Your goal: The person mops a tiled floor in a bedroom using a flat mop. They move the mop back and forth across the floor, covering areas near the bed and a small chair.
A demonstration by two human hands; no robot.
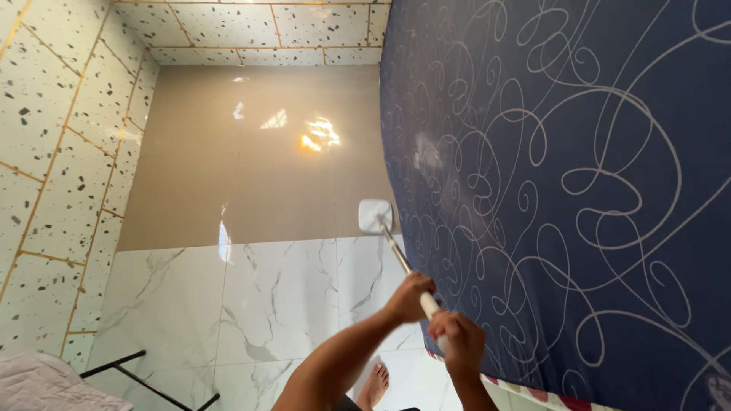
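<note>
Your left hand (pixel 409 295) and right hand (pixel 455 340) are both clamped on the mop handle (pixel 400 257), stacked for reach, so its flat white head (pixel 375 215) sits on the glossy floor (pixel 251 175) just beside the blue swirl-patterned bedsheet (pixel 579 175).

Brightness: bright daylight, even over the scene.
Glare: warm orange-white patches on the glossy brown floor panel (pixel 251 152); a thin streak at its lower edge.
Sheen: a pale hazy spot on the dark blue bedsheet (pixel 563 190).
Shadows: soft and faint.
Distortion: wide-angle bending; tile lines and the bed edge curve toward the frame borders.
Sharpness: mostly crisp; hands slightly soft.
</note>
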